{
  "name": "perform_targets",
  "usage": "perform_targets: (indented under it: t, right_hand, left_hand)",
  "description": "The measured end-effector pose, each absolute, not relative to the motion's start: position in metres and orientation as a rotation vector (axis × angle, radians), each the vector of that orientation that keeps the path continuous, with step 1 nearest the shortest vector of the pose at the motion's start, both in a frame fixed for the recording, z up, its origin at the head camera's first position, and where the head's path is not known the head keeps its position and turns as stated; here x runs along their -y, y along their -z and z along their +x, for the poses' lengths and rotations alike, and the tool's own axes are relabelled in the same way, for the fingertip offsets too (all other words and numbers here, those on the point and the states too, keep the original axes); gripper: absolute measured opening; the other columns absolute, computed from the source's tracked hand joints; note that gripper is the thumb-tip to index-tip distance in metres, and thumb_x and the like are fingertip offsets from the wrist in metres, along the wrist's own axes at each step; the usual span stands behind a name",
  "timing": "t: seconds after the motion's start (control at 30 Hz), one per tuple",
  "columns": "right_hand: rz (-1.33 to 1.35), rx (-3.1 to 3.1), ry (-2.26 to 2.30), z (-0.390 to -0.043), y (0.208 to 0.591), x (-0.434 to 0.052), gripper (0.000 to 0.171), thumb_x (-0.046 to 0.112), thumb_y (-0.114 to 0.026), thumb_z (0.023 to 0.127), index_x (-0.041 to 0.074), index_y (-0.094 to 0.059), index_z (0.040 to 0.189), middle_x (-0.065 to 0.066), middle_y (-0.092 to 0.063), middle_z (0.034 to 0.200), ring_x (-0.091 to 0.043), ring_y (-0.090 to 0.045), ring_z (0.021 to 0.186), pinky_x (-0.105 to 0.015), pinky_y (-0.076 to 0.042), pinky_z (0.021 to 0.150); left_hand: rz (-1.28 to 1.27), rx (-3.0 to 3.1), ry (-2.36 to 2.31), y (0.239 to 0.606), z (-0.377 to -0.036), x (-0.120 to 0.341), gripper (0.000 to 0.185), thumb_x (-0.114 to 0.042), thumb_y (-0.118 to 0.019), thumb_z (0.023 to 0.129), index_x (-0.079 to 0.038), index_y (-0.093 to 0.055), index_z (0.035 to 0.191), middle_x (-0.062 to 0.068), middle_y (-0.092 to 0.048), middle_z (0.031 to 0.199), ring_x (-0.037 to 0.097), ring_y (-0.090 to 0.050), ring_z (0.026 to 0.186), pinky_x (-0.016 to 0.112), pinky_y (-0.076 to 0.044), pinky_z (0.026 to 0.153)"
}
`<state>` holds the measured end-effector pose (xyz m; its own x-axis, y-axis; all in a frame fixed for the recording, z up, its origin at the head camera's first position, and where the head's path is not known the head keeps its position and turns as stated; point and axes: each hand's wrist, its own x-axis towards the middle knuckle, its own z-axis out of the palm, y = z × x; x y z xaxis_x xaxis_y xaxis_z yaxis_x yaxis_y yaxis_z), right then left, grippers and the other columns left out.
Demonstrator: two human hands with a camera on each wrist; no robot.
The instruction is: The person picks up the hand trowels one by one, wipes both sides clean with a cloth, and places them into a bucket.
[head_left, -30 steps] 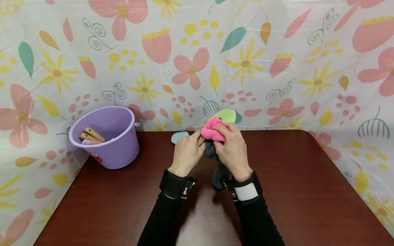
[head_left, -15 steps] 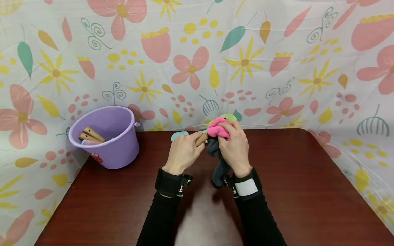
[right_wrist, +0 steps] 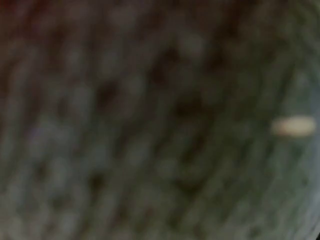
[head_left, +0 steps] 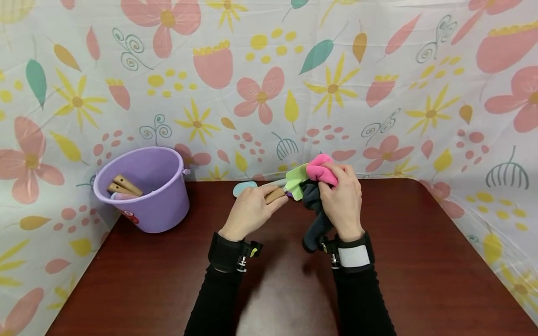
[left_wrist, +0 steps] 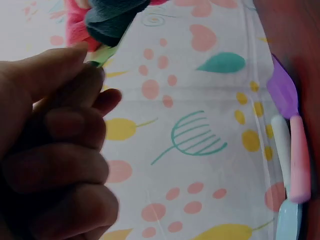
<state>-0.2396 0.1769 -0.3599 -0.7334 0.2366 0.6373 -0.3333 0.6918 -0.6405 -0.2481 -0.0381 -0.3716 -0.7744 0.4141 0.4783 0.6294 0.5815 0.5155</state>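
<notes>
My left hand (head_left: 249,211) grips the wooden handle of a small toy shovel with a light green blade (head_left: 296,182). A soft cloth, pink on one part (head_left: 320,169) and dark grey on another (head_left: 316,231), is bunched in my right hand (head_left: 343,200), its grey end hanging down. The cloth's pink fold overlaps the far end of the green blade. In the left wrist view, curled fingers (left_wrist: 70,165) wrap the handle, and the grey cloth (left_wrist: 112,20) shows beyond. Blurred grey fabric (right_wrist: 150,125) fills the right wrist view.
A lilac bucket (head_left: 168,200) stands at the left, with wooden handles (head_left: 126,184) inside. Behind my left hand lie a light blue tool (head_left: 244,187) and, in the left wrist view, a purple-bladed tool with a pink handle (left_wrist: 300,160). A flowered backdrop borders the brown table (head_left: 168,284).
My right hand and the cloth have moved right, away from the left hand, uncovering more of the green blade. The left hand has shifted slightly left and the wooden handle shows more.
</notes>
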Motion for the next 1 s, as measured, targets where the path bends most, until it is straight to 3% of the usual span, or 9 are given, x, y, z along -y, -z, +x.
perform_targets:
  t: [0.07,0.1,0.2,0.27,0.43,0.53,0.67,0.8,1.0]
  right_hand:
    - [0.070,2.161,-1.010,-0.238,0.358,-0.180,0.036,0.003,-0.064,0.081,0.014,-0.071,0.115,-0.013,-0.059,0.108,-0.034,-0.057,0.095,-0.051,-0.044,0.079]
    - [0.068,2.157,-1.011,-0.237,0.357,-0.181,0.037,0.002,-0.064,0.081,0.014,-0.071,0.115,-0.013,-0.059,0.108,-0.034,-0.057,0.095,-0.051,-0.044,0.079]
    - [0.061,2.155,-0.999,-0.236,0.356,-0.182,0.038,0.002,-0.064,0.080,0.014,-0.071,0.115,-0.013,-0.058,0.108,-0.034,-0.056,0.094,-0.051,-0.044,0.078]
    - [0.066,2.155,-0.994,-0.235,0.356,-0.181,0.038,0.002,-0.064,0.081,0.015,-0.071,0.115,-0.013,-0.057,0.109,-0.034,-0.056,0.093,-0.051,-0.045,0.078]
    - [0.128,2.148,-0.975,-0.234,0.356,-0.175,0.036,0.003,-0.066,0.081,0.016,-0.071,0.115,-0.013,-0.057,0.112,-0.033,-0.057,0.094,-0.051,-0.046,0.078]
    - [0.170,2.147,-0.954,-0.234,0.356,-0.171,0.036,0.003,-0.066,0.081,0.017,-0.071,0.114,-0.013,-0.057,0.115,-0.033,-0.056,0.097,-0.052,-0.046,0.079]
    - [0.221,2.145,-0.920,-0.234,0.357,-0.168,0.038,0.002,-0.067,0.079,0.015,-0.070,0.115,-0.013,-0.057,0.115,-0.032,-0.055,0.102,-0.053,-0.046,0.081]
    - [0.260,2.154,-0.895,-0.234,0.355,-0.166,0.039,0.002,-0.069,0.078,0.013,-0.070,0.115,-0.013,-0.057,0.113,-0.031,-0.055,0.103,-0.052,-0.046,0.082]
    - [0.333,2.254,-0.856,-0.231,0.354,-0.162,0.037,0.006,-0.069,0.080,0.015,-0.070,0.116,-0.011,-0.058,0.116,-0.031,-0.056,0.102,-0.052,-0.048,0.079]
  left_hand:
    - [-0.861,2.515,1.091,0.372,-0.247,0.039,0.028,-0.035,-0.064,0.096,-0.020,-0.071,0.118,-0.011,-0.071,0.101,-0.002,-0.061,0.078,0.022,-0.049,0.070]
    - [-0.865,2.513,1.114,0.373,-0.247,0.039,0.027,-0.035,-0.063,0.097,-0.020,-0.070,0.118,-0.011,-0.071,0.102,-0.002,-0.061,0.078,0.022,-0.049,0.071]
    - [-0.881,2.494,1.140,0.373,-0.246,0.038,0.018,-0.035,-0.061,0.098,-0.024,-0.071,0.108,-0.014,-0.066,0.081,0.001,-0.056,0.065,0.024,-0.046,0.062]
    - [-0.884,2.481,1.131,0.373,-0.246,0.036,0.013,-0.036,-0.060,0.098,-0.025,-0.067,0.094,-0.013,-0.053,0.067,0.004,-0.048,0.055,0.025,-0.041,0.055]
    - [-0.866,2.467,1.078,0.372,-0.246,0.034,0.023,-0.036,-0.061,0.098,-0.023,-0.058,0.079,-0.009,-0.041,0.059,0.006,-0.041,0.049,0.025,-0.035,0.050]
    - [-0.838,2.478,1.056,0.371,-0.246,0.034,0.016,-0.037,-0.061,0.098,-0.023,-0.070,0.094,-0.013,-0.054,0.066,0.004,-0.046,0.052,0.024,-0.039,0.052]
    - [-0.787,2.494,1.049,0.369,-0.245,0.035,0.030,-0.038,-0.062,0.097,-0.020,-0.071,0.119,-0.011,-0.068,0.083,0.002,-0.053,0.059,0.025,-0.045,0.057]
    - [-0.764,2.496,1.043,0.367,-0.245,0.036,0.032,-0.038,-0.062,0.097,-0.017,-0.071,0.119,-0.008,-0.069,0.083,0.003,-0.054,0.061,0.025,-0.046,0.058]
    - [-0.749,2.517,1.023,0.367,-0.245,0.035,0.026,-0.035,-0.061,0.097,-0.016,-0.072,0.111,-0.007,-0.055,0.063,0.007,-0.049,0.053,0.027,-0.042,0.051]
